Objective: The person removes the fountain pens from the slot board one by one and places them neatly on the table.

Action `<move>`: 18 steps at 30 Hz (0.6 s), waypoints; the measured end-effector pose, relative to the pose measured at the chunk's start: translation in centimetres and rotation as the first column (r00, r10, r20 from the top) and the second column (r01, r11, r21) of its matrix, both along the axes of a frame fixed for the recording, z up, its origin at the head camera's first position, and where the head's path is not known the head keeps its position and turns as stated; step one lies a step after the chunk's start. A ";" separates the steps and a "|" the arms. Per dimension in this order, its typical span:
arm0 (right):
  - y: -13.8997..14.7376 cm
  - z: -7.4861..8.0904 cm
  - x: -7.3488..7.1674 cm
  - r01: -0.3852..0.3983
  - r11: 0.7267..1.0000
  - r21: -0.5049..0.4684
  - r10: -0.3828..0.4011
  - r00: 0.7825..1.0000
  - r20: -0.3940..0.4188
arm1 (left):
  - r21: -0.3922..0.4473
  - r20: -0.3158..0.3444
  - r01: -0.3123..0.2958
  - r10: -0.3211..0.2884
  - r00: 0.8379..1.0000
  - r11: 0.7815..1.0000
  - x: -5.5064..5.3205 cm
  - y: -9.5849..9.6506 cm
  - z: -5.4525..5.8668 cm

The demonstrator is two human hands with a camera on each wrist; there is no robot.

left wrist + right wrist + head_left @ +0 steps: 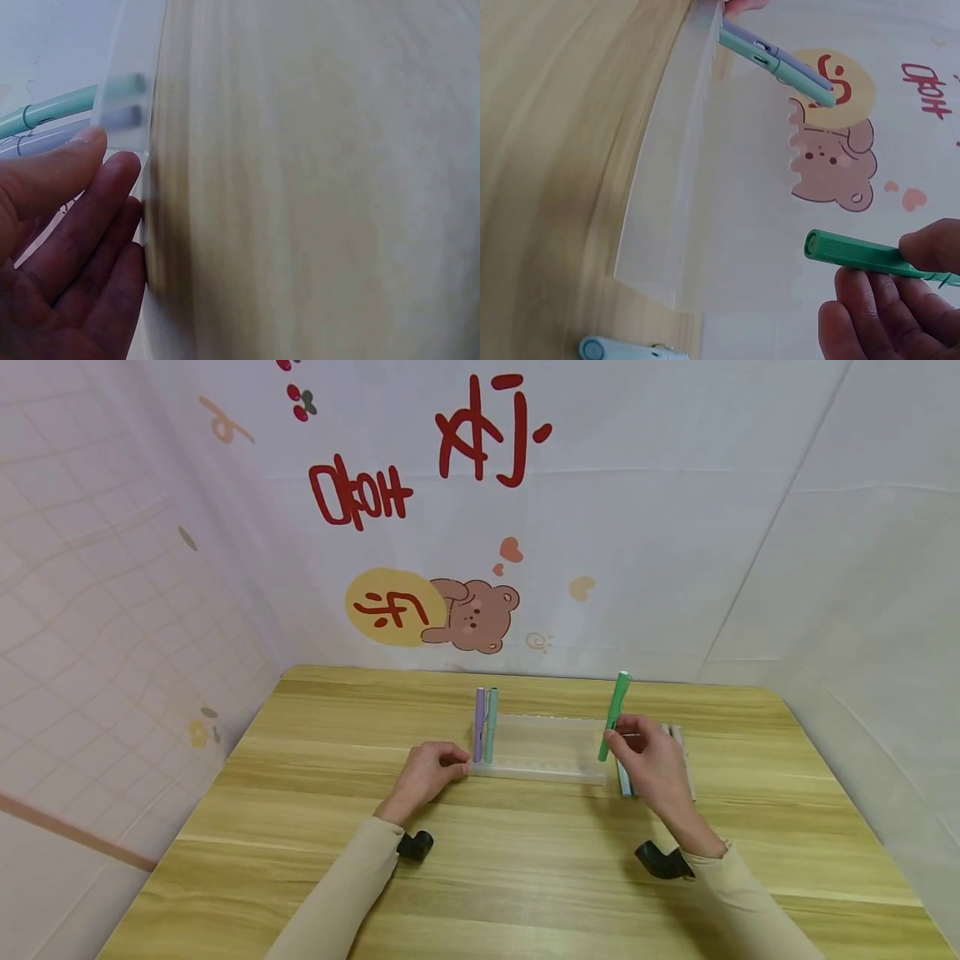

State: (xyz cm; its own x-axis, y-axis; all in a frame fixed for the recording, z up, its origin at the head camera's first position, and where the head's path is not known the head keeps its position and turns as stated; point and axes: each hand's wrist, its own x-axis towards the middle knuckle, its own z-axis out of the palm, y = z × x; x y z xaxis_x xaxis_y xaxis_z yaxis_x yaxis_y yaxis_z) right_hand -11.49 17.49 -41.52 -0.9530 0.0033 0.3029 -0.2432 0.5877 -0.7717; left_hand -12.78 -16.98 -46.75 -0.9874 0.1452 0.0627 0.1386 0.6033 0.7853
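A translucent pen rack (551, 747) with a notched back edge stands on the table. At its left end, a purple pen (480, 714) and a mint pen (492, 727) lean upright side by side. My left hand (426, 774) pinches the rack's left front corner between thumb (91, 136) and forefinger. Above the rack's right end, my right hand (654, 764) holds a green pen (859, 253) between thumb and fingers. The pen tilts, its upper end leaning right, and its lower end overlaps the rack in the head view.
Beside the rack's right end, partly behind my right hand, lie a light blue pen (624, 779) and pale grey pens (684, 760). The wooden table (510, 868) meets a printed cloth backdrop (637, 527) behind the rack.
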 end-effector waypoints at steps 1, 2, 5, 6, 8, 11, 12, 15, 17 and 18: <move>0.2 0.0 0.0 0.006 1.000 -0.001 -0.006 1.000 0.002 | 0.001 0.002 0.000 0.000 1.000 1.000 0.0 0.0 0.0; 0.5 0.0 0.0 0.016 1.000 0.001 -0.016 1.000 0.003 | 0.002 0.002 0.000 0.000 1.000 1.000 0.0 0.0 0.0; 1.2 0.0 0.0 0.047 0.999 0.006 -0.047 0.999 0.006 | 0.005 0.004 0.001 -0.001 1.000 1.000 0.0 0.1 0.0; 1.4 0.0 -0.1 0.055 0.998 0.006 -0.055 0.998 0.006 | 0.004 0.004 0.001 -0.001 1.000 1.000 -0.1 0.1 0.1; 1.9 0.0 -0.1 0.066 0.998 0.002 -0.066 0.998 0.007 | 0.006 0.004 0.001 -0.001 1.000 1.000 -0.1 0.1 0.1; 2.6 0.1 -0.2 0.079 0.997 0.001 -0.079 0.997 0.006 | 0.008 0.006 0.003 -0.003 1.000 1.000 -0.1 0.1 0.2; 2.8 0.1 -0.2 0.083 0.997 0.000 -0.083 0.997 0.006 | 0.008 0.005 0.004 -0.004 1.000 1.000 -0.1 0.1 0.1; 3.3 0.0 -0.3 0.090 0.996 0.004 -0.090 0.996 0.015 | 0.011 0.010 0.004 -0.004 1.000 1.000 -0.2 0.1 0.1; 3.7 0.0 -0.4 0.094 0.996 0.007 -0.094 0.995 0.026 | 0.013 0.012 0.003 -0.003 1.000 1.000 -0.2 0.1 0.1; 3.9 0.0 -0.4 0.095 0.995 0.006 -0.095 0.995 0.030 | 0.014 0.014 0.002 -0.002 1.000 1.000 -0.2 0.1 0.1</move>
State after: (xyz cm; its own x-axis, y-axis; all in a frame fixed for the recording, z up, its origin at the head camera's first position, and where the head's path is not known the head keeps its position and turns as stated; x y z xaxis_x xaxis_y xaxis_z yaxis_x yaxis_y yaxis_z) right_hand -11.91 21.42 -41.56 -0.9572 0.0929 0.2740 -0.1625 0.6108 -0.7750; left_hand -13.01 -16.84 -46.64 -0.9880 0.1462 0.0507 0.1284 0.5920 0.7957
